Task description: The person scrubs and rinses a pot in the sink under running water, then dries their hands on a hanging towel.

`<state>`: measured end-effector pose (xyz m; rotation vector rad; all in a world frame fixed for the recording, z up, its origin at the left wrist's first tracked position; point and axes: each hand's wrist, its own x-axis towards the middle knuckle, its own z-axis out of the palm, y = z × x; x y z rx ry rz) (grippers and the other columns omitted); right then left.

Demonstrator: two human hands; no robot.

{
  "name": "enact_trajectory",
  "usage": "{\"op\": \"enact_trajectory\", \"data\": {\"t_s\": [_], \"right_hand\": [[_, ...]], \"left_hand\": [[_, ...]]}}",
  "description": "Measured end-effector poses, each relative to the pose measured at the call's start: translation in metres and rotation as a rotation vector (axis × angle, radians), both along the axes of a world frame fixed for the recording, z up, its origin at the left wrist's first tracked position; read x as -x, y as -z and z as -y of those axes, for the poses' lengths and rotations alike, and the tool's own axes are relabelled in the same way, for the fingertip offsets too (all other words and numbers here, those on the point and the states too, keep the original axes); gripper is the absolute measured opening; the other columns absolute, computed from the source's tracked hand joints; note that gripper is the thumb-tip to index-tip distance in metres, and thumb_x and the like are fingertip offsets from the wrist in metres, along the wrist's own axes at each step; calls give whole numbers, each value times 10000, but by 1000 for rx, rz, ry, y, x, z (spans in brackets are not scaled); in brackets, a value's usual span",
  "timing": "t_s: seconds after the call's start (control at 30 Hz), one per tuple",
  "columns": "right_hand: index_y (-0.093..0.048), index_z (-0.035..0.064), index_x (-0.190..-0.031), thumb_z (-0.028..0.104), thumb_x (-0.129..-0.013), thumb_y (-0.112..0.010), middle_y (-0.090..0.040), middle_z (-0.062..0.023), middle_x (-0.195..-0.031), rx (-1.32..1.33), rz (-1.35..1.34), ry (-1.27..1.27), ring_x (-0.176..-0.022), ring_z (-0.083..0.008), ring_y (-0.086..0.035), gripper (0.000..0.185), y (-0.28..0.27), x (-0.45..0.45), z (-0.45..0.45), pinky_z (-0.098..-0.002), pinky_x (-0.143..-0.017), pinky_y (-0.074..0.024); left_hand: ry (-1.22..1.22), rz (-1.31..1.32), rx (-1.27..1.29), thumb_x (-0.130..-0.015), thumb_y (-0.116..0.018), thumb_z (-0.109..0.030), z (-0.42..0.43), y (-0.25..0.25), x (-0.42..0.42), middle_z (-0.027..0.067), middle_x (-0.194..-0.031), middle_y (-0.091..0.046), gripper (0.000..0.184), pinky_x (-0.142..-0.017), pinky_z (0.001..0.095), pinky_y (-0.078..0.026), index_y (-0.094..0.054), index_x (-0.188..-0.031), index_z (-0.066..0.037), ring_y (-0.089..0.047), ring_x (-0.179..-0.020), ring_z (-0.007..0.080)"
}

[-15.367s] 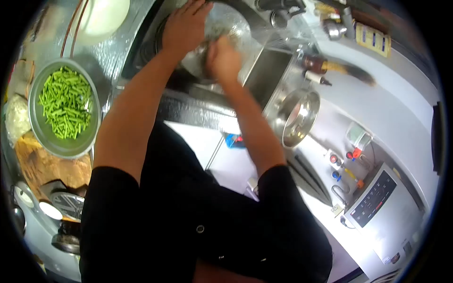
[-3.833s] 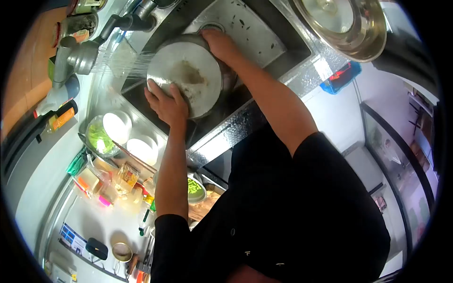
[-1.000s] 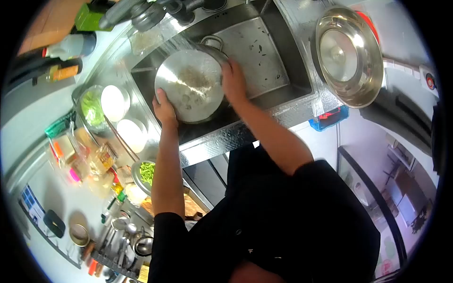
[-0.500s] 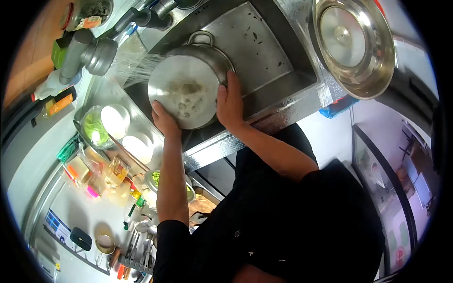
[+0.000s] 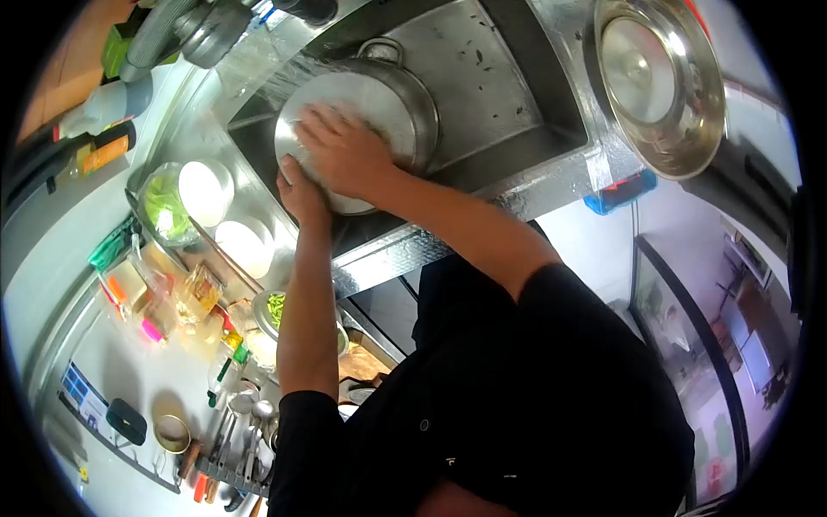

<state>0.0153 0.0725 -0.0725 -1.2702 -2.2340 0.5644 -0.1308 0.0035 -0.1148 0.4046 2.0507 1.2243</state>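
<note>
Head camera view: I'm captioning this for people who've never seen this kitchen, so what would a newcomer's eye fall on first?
Most likely the big steel pot in the sink, its pale base facing the camera, with the right hand spread on it and the left hand at its edge. Next, the shiny metal basin on the counter, right of the sink.

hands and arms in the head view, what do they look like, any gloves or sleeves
The left hand and right hand are both ungloved, with no watch or bracelet showing. The right is blurred, so small rings can't be ruled out. The left sleeve and right sleeve are plain black and short, leaving the forearms bare.
</note>
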Motion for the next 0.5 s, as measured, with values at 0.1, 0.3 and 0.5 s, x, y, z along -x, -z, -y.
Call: {"op": "enact_trajectory", "data": {"t_s": [0.1,0.3,0.5], "right_hand": [[-638,70,-1225,199,-814,-647,-577,-133,-1335,-185,-226,-66,-1291,-338,-505,431,19,8,-44,-501,-1104,-365],[-522,-14,-1318,238,-999,-481,-589,-227,-1298,491,-507,568,-1187,-425,-544,409,18,-70,-7,-492,-1039,-414],[-547,-45,-1320,360,-1053,-333,-598,-276,-1265,833,-697,880,-1179,-400,-571,530,63,-66,11,-473,-1034,-403]], "left_hand": [[1,-40,20,-999,-534,-513,-2,3,-1,217,-1272,-607,703,-942,380,-492,-496,-1372,82,-609,-1099,284],[19,-63,33,-979,-554,-539,-1,-12,-10,223,-1285,-603,745,-950,381,-488,-500,-1379,87,-610,-1100,290],[54,-63,25,-976,-551,-552,-8,-11,-10,228,-1293,-598,767,-978,381,-478,-489,-1389,91,-604,-1121,293]]}}
